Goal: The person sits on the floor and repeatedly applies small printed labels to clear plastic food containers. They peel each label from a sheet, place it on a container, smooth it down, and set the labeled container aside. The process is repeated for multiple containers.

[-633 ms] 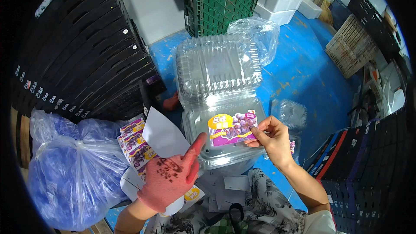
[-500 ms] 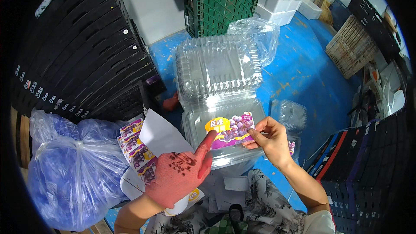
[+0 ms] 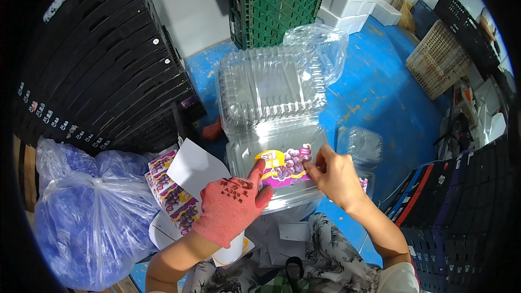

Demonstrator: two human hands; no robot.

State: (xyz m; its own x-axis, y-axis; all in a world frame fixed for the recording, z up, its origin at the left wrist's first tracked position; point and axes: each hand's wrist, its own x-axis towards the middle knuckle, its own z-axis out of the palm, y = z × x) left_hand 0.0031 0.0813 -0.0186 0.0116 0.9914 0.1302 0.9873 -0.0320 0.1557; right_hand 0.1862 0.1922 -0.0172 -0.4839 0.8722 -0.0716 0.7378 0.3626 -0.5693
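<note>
Purple and yellow, the label [image 3: 284, 169] spans between my pinching right hand [image 3: 337, 180], closed on its right edge, and my open left hand [image 3: 232, 206], index on its left. Clear box [image 3: 242, 154] beneath; keeping the label taut should prevent creases.

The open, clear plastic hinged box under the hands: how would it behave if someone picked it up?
The open, clear plastic hinged box is probably light for its size, since its walls look thin and see-through. Its ribbed edges likely add stiffness, though the broad panels may flex. Lying open, it might fold at the hinge when lifted.
</note>
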